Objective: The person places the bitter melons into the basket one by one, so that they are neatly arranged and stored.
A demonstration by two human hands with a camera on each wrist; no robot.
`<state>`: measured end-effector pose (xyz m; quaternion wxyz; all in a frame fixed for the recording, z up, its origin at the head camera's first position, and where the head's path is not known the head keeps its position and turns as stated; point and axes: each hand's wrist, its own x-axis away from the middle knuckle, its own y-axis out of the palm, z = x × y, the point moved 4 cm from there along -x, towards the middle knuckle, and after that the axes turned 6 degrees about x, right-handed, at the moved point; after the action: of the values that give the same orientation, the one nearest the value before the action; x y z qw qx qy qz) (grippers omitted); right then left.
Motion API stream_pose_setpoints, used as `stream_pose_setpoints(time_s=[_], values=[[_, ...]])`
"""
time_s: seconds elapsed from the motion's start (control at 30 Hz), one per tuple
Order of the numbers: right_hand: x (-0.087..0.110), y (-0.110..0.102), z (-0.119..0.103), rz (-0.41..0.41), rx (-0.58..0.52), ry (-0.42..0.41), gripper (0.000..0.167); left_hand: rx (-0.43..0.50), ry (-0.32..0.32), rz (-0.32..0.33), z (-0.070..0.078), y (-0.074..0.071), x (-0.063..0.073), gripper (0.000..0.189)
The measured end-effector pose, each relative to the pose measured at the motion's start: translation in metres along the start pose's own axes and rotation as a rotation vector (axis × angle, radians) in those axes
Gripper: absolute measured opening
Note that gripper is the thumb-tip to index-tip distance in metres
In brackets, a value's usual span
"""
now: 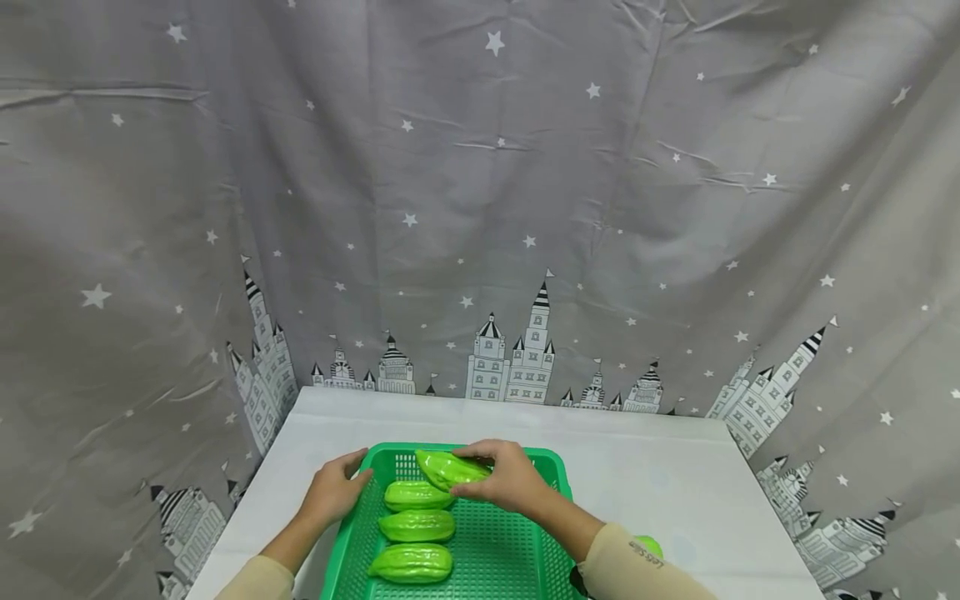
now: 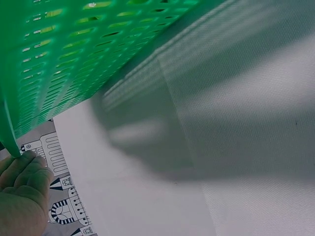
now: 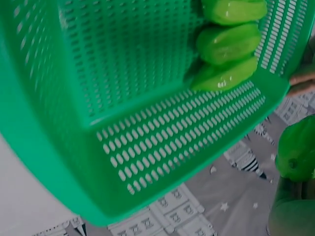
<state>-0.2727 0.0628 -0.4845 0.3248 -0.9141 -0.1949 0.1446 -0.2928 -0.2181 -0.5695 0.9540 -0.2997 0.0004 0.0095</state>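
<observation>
My right hand (image 1: 510,477) grips a glossy, ridged green gourd (image 1: 448,469) over the far part of a green plastic basket (image 1: 558,475). The gourd's rounded end (image 3: 295,160) shows at the edge of the right wrist view. Inside the basket, three similar gourds (image 1: 416,527) lie in a column along the left side, and the held one overlaps the farthest in the head view. My left hand (image 1: 333,487) holds the basket's rim near its far left corner, thumb toward the inside; its fingers (image 2: 27,174) show beside the rim in the left wrist view.
The basket stands on a white table (image 1: 637,450). Right of it, another light green object (image 1: 649,546) is partly hidden by my right sleeve (image 1: 637,567). A grey curtain (image 1: 480,208) printed with stars and castles hangs behind and at both sides of the table.
</observation>
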Motion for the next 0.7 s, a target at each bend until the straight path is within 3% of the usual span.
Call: stream_pose_setpoints(time_s=[0.3, 0.7], values=[[0.0, 0.028, -0.002, -0.067, -0.016, 0.028, 0.051, 0.005, 0.004, 0.007, 0.0, 0.001, 0.0, 0.05], [0.002, 0.061, -0.005, -0.128, -0.06, 0.005, 0.046, 0.011, -0.001, 0.008, 0.0, 0.001, 0.0, 0.05]])
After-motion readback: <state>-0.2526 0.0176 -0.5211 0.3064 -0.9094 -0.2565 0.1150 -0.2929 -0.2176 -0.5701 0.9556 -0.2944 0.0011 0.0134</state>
